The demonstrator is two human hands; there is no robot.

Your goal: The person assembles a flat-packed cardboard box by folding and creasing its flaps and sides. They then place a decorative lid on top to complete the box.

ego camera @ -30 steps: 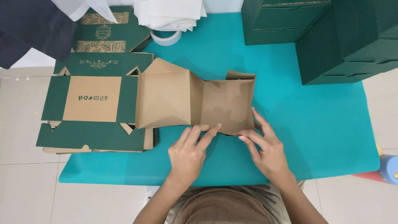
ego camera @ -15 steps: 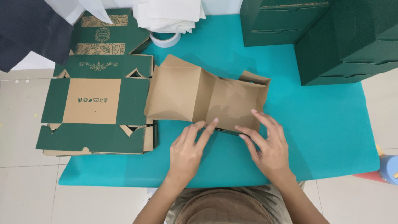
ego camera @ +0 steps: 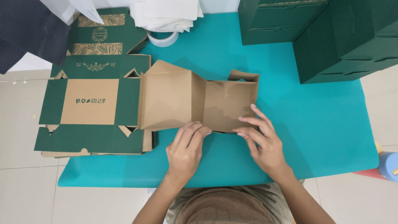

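Note:
A brown cardboard box blank, partly folded with its plain inner side up, lies on the teal mat. My left hand presses fingertips on the blank's near edge at the middle. My right hand has its fingers on the near right corner of the blank, thumb and forefinger pinching the edge. The far right flap stands up slightly.
A stack of flat green-and-brown box blanks lies to the left, overhanging the mat. Assembled dark green boxes stand at the far right. A roll of tape and white paper sheets sit at the back. A blue object is at the right edge.
The brown blank has shifted and its left panel has risen a little. Both hands moved slightly along the near edge, the right hand now pinching the corner.

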